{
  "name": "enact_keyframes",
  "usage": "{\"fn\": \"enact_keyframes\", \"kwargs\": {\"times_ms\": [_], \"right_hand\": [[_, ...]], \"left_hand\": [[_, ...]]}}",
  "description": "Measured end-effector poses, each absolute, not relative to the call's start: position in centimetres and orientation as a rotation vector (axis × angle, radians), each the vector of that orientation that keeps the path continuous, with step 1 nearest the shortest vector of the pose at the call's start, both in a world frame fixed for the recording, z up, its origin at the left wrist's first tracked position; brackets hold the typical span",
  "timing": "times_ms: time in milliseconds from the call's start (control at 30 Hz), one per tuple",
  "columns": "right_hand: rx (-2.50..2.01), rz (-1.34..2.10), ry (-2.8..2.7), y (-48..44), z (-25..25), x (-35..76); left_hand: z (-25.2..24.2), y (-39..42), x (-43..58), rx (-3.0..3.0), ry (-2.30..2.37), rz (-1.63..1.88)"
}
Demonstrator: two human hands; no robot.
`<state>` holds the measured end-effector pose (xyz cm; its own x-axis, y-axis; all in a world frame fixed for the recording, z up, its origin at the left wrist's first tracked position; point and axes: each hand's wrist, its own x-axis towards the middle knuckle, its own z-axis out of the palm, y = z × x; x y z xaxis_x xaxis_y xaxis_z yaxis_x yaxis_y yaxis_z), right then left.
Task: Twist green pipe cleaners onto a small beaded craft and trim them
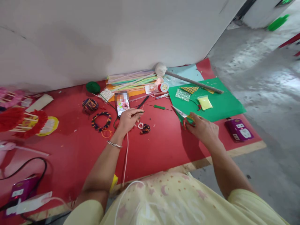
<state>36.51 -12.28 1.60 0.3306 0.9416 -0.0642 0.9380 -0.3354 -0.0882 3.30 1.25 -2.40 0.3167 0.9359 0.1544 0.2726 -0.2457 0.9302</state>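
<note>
My left hand (129,119) is in front of the phone (122,103), its fingertips pinched on a small thing too fine to make out. Just below those fingertips lie a small ring of white beads (140,125) and a dark multicoloured yarn knot (145,128). On the right, my right hand (203,129) is closed around the red handles of the scissors (180,112), whose blades point up and left over the edge of the green sheet (220,103). A braided yarn loop (101,121) lies left of my left hand.
Pipe cleaners (131,79), a red spool (163,87) and a grey stick (194,82) lie along the wall. Yarn balls (90,105) sit left, beyond them red and pink crafts (23,120). A purple power box (239,129) stands at the right edge. A green-handled hook (159,107) lies mid-table.
</note>
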Motion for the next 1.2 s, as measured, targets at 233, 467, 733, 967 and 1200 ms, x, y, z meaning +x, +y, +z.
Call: {"fn": "enact_keyframes", "kwargs": {"times_ms": [233,467,733,967,1200], "right_hand": [[-1.986,0.278,-1.799,-12.1,2.5,32.8],[-1.335,0.836,-1.649,-5.3,0.9,24.6],[-1.326,0.963,-1.624,-5.3,-1.8,24.6],[-1.5,1.085,-1.535,-5.3,-2.4,24.8],[-1.429,1.257,-1.328,-6.7,-3.4,25.4]], "left_hand": [[-2.1,1.2,5.3,1.86,1.122,0.83],[0.6,0.1,5.3,1.958,1.099,0.744],[0.1,0.3,5.2,2.064,1.063,0.664],[0.6,0.3,6.6,2.305,1.004,0.629],[4.0,1.3,5.7,2.069,1.129,0.743]]}}
